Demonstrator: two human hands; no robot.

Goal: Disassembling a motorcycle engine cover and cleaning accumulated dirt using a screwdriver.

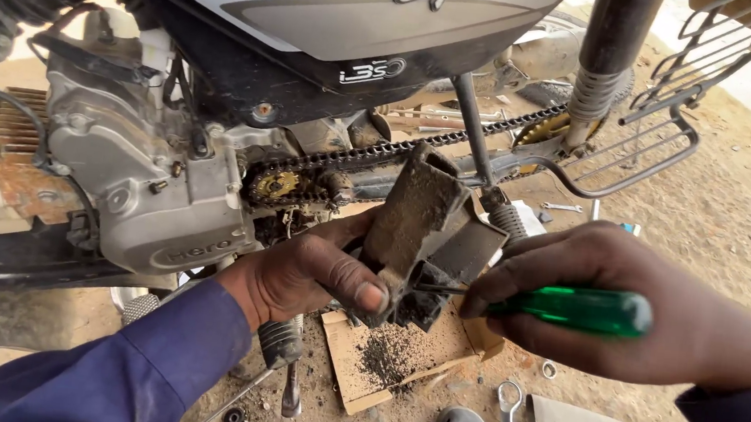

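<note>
At far left sits the motorcycle engine point(141, 179), with the drive chain point(380, 153) running right from its sprocket. In the middle, the left hand point(312, 273) has its fingers curled around a dirty metal chain cover point(423, 228), thumb pressed on its lower edge, above a piece of cardboard point(381, 363) speckled with black grit. On the right, the right hand point(645, 308) grips a green-handled screwdriver point(578, 309), its tip touching the cover. 1 spanner point(510, 414) lies near.

Both arms wear long dark blue sleeves; the left sleeve point(113, 369) reaches the wrist, creased at the cuff. The hands are bare, without gloves.
</note>
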